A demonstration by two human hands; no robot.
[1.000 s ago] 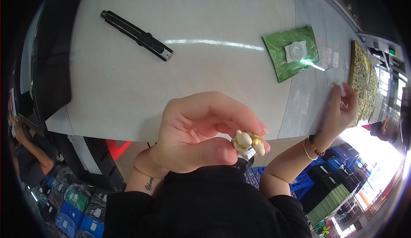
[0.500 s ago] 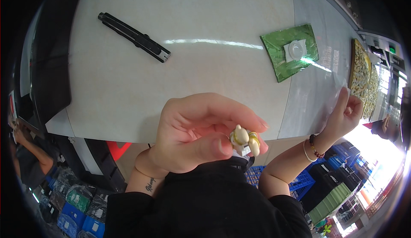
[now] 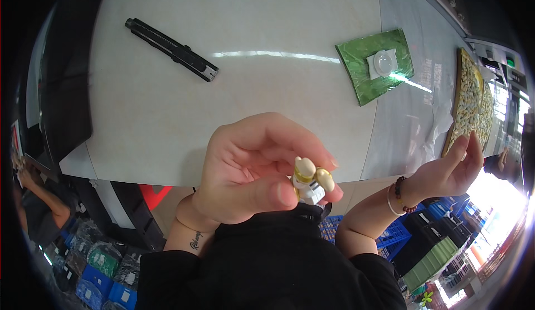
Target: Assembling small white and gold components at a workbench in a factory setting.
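Note:
Just beyond my body, my left hand (image 3: 262,168) pinches a small figurine-like piece (image 3: 310,180) between thumb and fingers. The piece has cream rounded ends, gold bands and a white block with dark stripes. Its far side is hidden by my fingers. My right hand (image 3: 446,170) is raised off the table's right edge with thumb and fingers apart, and nothing shows in it. Crumpled clear-white plastic film (image 3: 439,129) lies on the table close to that hand. Beyond it stands a yellow-edged tray (image 3: 460,67) full of many small pale pieces.
A black utility knife (image 3: 171,49) lies at the far left of the pale table (image 3: 251,92). Far right is a green flat packet (image 3: 356,78) bearing a small round white dish (image 3: 383,63). A black screen-like panel (image 3: 64,87) borders the left side. Blue crates (image 3: 394,236) stand below right.
My right hand has let go of the plastic film, moved down and right, and spread its fingers. My left hand has turned the small piece slightly and shifted it a little left.

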